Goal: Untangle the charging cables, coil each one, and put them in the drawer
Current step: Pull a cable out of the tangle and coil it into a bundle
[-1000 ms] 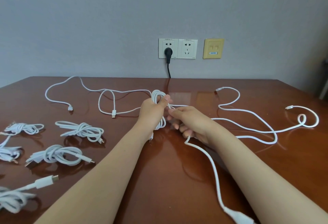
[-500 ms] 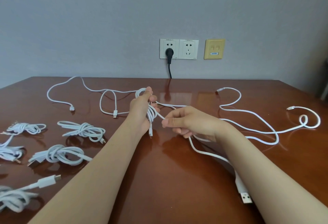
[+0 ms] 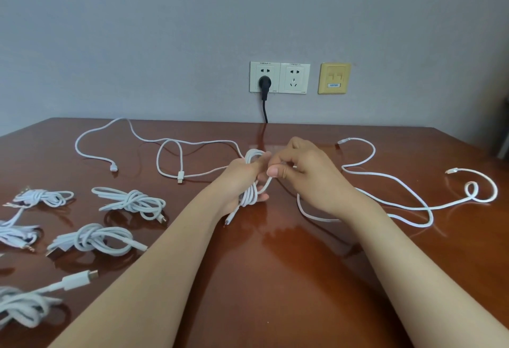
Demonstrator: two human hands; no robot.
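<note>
The head view looks down on a glossy reddish-brown wooden table (image 3: 275, 278) set against a plain grey wall (image 3: 165, 30). Above the table's middle, the left hand (image 3: 238, 179) has its fingers curled round a partly coiled white charging cable (image 3: 249, 196). The loops run upright through the fist, one loop shows above the thumb, and a connector end hangs down toward the tabletop. The right hand (image 3: 305, 171), just beside the left, pinches a strand of this cable between thumb and forefinger; from there the uncoiled tail drops to the table and passes under the right forearm. Several knotted white cable bundles (image 3: 132, 201) lie at the left, well apart from the hands. Two loose thin white cables (image 3: 180, 175) sprawl across the far left, and long winding white cables (image 3: 374, 152) cross the right side, one ending in a small loop. On the wall sit a white double wall socket (image 3: 279, 77) with a black plug (image 3: 264, 83) in it and a yellowish square wall plate (image 3: 334, 78) just beside it
</note>
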